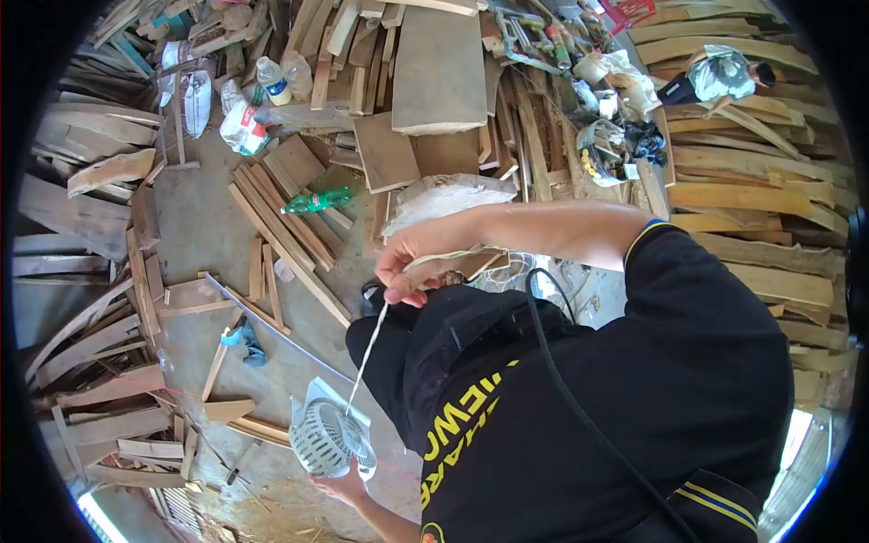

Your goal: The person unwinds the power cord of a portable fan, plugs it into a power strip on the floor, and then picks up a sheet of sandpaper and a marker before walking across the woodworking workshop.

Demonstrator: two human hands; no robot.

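My right hand [405, 267] is closed in a pinch on a twisted white cord [369, 351] above my dark-clothed legs. From its fingers the cord runs down to a white slotted plastic housing [326, 441], round and bowl-like with a flat pale panel behind it. My left hand [344, 486] holds this housing from its lower edge, fingers partly hidden behind it. More of the white cord lies loosely looped beside my lap, under my right forearm.
Wood planks [294, 258] and a green bottle [317, 200] lie on the concrete floor [204, 231]. Stacked boards line both sides. A wide wooden block [440, 68], plastic bags [244, 129] and a white-capped bottle [272, 80] stand farther off. Another person [721, 74] is at the upper right.
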